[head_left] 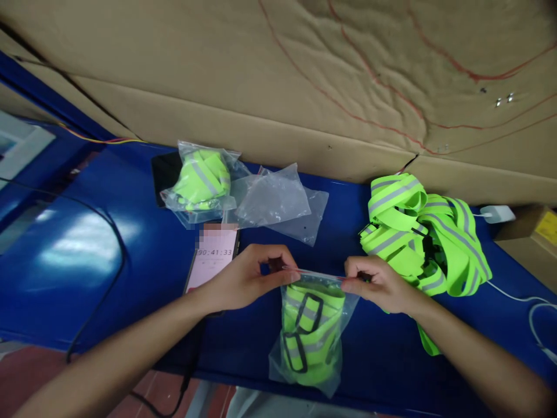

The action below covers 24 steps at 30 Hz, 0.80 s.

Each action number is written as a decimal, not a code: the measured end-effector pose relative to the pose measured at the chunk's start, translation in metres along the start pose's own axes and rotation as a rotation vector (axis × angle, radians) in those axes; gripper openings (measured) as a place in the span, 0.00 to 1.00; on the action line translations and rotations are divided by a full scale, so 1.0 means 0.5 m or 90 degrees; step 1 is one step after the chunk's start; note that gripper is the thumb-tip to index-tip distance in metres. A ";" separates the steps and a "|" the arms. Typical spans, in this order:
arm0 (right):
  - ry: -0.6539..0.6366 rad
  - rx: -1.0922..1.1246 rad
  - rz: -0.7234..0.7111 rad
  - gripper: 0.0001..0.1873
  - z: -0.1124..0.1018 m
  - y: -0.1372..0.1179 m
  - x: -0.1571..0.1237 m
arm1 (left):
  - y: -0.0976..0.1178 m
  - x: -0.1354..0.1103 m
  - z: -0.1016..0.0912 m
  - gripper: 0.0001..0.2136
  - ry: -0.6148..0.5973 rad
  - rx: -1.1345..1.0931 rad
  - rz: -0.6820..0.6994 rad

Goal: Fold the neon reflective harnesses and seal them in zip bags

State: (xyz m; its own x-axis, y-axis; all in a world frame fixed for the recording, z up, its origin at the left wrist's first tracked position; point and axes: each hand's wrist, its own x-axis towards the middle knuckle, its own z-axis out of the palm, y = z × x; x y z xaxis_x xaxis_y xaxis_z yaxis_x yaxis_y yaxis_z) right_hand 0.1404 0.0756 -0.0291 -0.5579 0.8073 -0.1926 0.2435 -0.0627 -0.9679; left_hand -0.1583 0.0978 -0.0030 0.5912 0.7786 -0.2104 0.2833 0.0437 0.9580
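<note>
A clear zip bag (350,305) hangs upright between my hands over the front of the blue table. Inside it lies a folded neon-yellow reflective strap (319,334) with grey stripes and two black buckles. My left hand (256,276) pinches the top left corner of the bag, where a red line runs along the seal. At the opposite corner, my right hand (376,284) pinches the same edge. The bag's mouth is drawn straight between them; whether the seal is closed I cannot tell. A pile of loose reflective straps (452,244) lies just beyond my right hand.
A filled strap bag (202,177) rests on a black item at the back left. Beside it lie flat clear bags (274,197). A phone showing a timer (213,255) is behind my left wrist. A white charger (498,213) and a cardboard box (528,238) sit at right.
</note>
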 end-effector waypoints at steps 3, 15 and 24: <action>0.017 0.101 0.031 0.21 0.000 0.011 -0.001 | -0.004 0.002 0.002 0.11 -0.056 -0.058 -0.007; 0.243 0.117 -0.138 0.17 -0.045 -0.084 -0.031 | 0.041 0.005 -0.024 0.31 0.222 -0.151 0.085; 0.419 -0.709 -0.203 0.20 -0.138 -0.106 -0.077 | 0.034 0.035 -0.217 0.36 0.548 0.314 0.005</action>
State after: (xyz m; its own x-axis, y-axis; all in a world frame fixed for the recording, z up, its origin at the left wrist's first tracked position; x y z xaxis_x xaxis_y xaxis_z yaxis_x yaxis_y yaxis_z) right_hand 0.2039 0.0885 0.0408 -0.3026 0.8480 0.4352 0.8651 0.4360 -0.2479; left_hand -0.2251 0.1803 0.0310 -0.0999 0.9756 0.1953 0.6799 -0.0764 0.7293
